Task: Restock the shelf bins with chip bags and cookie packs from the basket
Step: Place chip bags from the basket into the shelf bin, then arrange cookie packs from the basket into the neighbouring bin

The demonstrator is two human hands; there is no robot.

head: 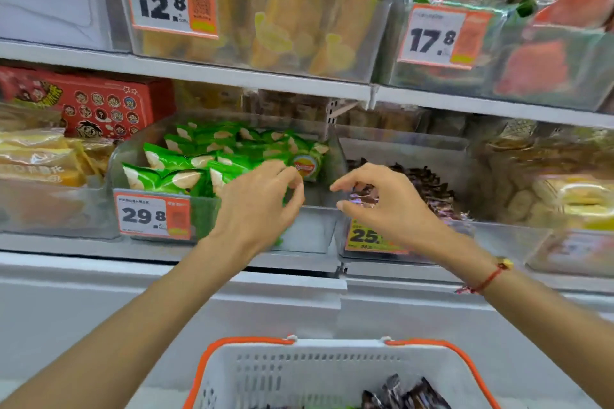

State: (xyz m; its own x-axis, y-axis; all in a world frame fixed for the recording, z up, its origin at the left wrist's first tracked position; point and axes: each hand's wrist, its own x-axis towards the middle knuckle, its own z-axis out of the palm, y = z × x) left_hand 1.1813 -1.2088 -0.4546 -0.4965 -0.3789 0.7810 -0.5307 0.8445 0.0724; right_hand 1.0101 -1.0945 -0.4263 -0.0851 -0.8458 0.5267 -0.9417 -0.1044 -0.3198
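Left hand (262, 199) pinching upright green chip bag (307, 166); right hand (382, 199) seemingly around crosswise dark pack (363, 199).

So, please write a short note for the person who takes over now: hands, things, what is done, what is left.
Left hand: over the clear bin of green chip bags, fingers curled at one bag; the grip is unclear.
Right hand: pinches a dark shiny cookie pack above the neighbouring clear bin of dark packs.
Done: both bins hold stock.
Left: dark packs remain in the white basket with orange handles.
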